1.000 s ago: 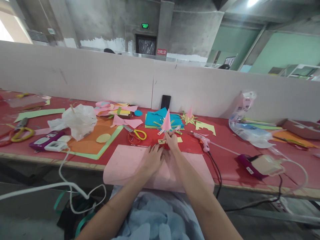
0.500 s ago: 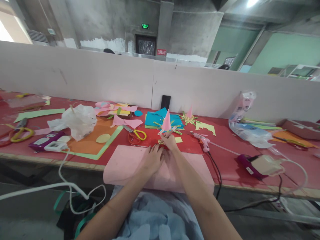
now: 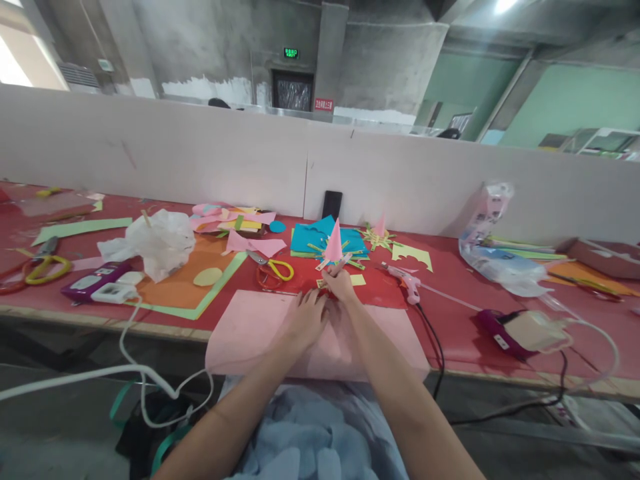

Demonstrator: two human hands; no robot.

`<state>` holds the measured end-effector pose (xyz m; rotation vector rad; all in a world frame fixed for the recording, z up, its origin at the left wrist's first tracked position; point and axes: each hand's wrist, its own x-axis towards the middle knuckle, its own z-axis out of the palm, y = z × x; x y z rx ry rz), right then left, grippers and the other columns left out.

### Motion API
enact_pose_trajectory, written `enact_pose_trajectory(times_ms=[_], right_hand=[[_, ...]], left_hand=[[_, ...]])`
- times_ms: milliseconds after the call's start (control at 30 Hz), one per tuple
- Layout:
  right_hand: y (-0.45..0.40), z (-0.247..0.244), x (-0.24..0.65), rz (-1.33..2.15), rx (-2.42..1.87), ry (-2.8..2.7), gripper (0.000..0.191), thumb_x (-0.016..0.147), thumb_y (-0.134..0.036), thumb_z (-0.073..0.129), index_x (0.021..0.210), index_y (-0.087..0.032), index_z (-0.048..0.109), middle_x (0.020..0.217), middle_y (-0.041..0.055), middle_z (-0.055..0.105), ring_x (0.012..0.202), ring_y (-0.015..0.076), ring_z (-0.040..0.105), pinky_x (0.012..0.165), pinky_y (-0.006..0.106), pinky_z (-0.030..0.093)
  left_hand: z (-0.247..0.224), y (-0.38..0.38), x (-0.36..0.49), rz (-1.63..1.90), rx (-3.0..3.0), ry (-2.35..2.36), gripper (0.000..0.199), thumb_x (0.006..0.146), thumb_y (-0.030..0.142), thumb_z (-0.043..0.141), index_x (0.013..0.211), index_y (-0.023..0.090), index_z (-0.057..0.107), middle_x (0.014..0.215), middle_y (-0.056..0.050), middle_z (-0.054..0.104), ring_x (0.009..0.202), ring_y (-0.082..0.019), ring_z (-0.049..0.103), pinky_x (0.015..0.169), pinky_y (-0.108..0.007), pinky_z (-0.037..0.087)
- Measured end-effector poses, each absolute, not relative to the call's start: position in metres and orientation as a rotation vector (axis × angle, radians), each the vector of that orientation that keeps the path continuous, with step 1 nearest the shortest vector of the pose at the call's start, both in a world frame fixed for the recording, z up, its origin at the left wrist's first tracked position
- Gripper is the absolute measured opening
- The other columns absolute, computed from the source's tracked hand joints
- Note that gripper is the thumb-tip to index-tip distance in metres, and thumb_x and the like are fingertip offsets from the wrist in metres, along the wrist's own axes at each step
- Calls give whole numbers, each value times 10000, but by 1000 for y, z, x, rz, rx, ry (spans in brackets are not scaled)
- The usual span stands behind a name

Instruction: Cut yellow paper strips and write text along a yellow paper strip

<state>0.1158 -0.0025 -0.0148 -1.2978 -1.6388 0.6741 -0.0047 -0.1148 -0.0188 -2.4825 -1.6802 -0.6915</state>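
My left hand lies over the front edge of the red sheet, its fingers bent and close together beside a small yellow paper piece; what they touch is hard to make out. My right hand is closed at the base of the pink paper cone, with a pale printed strip at its fingers. Yellow-green strips spread around the cone, in front of blue paper. A small yellow rectangle lies just right of my right hand. Pink paper lies under my forearms.
Yellow-handled scissors lie left of the hands, a pink glue gun with a cord to the right. A second pink cone, a phone, crumpled plastic and two purple power strips are around. A white partition stands behind.
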Motion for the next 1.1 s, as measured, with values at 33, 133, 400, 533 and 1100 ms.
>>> enact_pose_trajectory(times_ms=[33, 133, 400, 533, 1100], right_hand=[[-2, -15, 116, 665, -1296, -1635, 274, 719, -356, 518, 520, -216, 393, 463, -24, 497, 490, 128, 488, 486, 228, 346], [-2, -16, 116, 705, -1264, -1617, 281, 733, -358, 502, 529, -219, 369, 445, -37, 460, 461, 119, 465, 481, 227, 344], [-2, -18, 116, 746, -1263, -1624, 269, 730, -354, 502, 548, -225, 352, 406, -59, 390, 428, 114, 426, 458, 226, 317], [-1, -19, 116, 746, -1266, -1629, 268, 721, -349, 510, 544, -223, 354, 432, -55, 418, 436, 110, 432, 459, 224, 324], [-1, -17, 117, 626, -1328, -1637, 260, 719, -322, 495, 525, -221, 355, 473, -39, 458, 492, 123, 466, 503, 228, 326]], left_hand=[[-19, -115, -5, -696, -2483, -1681, 336, 916, 281, 367, 1196, 184, 526, 1256, -100, 537, 1205, -233, 450, 1053, -423, 298], [-19, -115, -4, -697, -2487, -1697, 333, 916, 279, 367, 1190, 185, 530, 1260, -98, 536, 1208, -233, 449, 1056, -424, 296], [-18, -115, -4, -704, -2492, -1702, 341, 914, 284, 376, 1203, 181, 524, 1281, -109, 527, 1220, -238, 442, 1062, -439, 289], [-17, -116, -3, -692, -2492, -1707, 340, 909, 274, 382, 1202, 177, 525, 1295, -110, 521, 1228, -239, 438, 1056, -434, 300], [-13, -117, -4, -671, -2507, -1718, 334, 909, 273, 381, 1199, 185, 523, 1294, -108, 520, 1229, -238, 441, 1060, -437, 294]])
